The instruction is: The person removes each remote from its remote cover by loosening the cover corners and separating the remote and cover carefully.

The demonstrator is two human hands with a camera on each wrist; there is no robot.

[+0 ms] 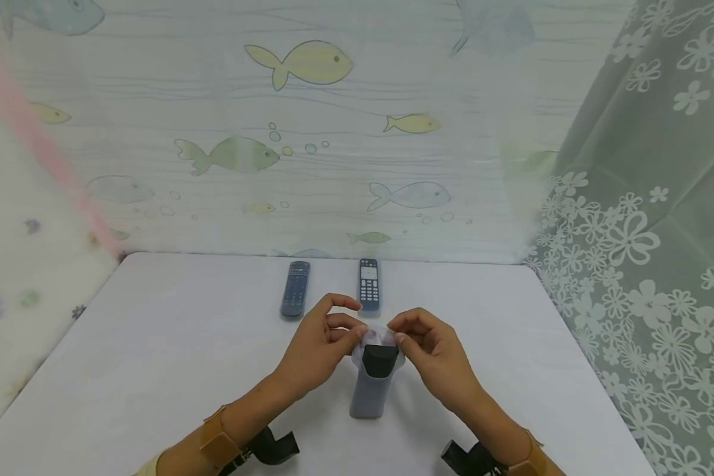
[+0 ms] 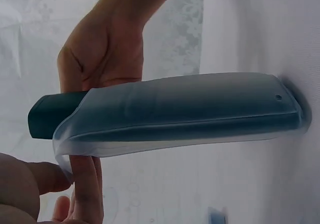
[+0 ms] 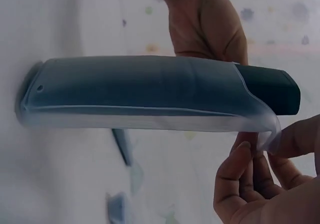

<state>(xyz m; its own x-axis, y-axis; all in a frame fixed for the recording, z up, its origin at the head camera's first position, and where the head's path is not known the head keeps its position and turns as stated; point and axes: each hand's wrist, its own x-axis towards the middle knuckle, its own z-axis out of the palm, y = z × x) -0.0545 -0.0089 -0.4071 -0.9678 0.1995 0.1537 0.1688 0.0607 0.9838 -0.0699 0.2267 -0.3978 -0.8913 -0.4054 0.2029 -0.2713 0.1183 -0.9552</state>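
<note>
The rim of the cloudy sleeve (image 1: 370, 393) is pinched by the left hand (image 1: 321, 347) on one side, by the right hand (image 1: 439, 360) on the other; neither is clearly nearer. Between them the sleeve is held near upright, lower end at the bench (image 1: 166, 357), the black tip of a remote (image 1: 379, 361) exposed. No brand or writing can be read there.

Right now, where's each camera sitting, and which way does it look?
Head: on the person's head, looking forward and down at the table; the left hand, right hand and forearms show.
Left wrist: on that wrist, looking rightward at the cloudy cover around the black thing; part of the left hand is close, the right hand beyond.
Right wrist: on that wrist, looking leftward; part of the right hand is close, the left hand beyond.
Both wrist views share the cover, seen from opposite sides.
</note>
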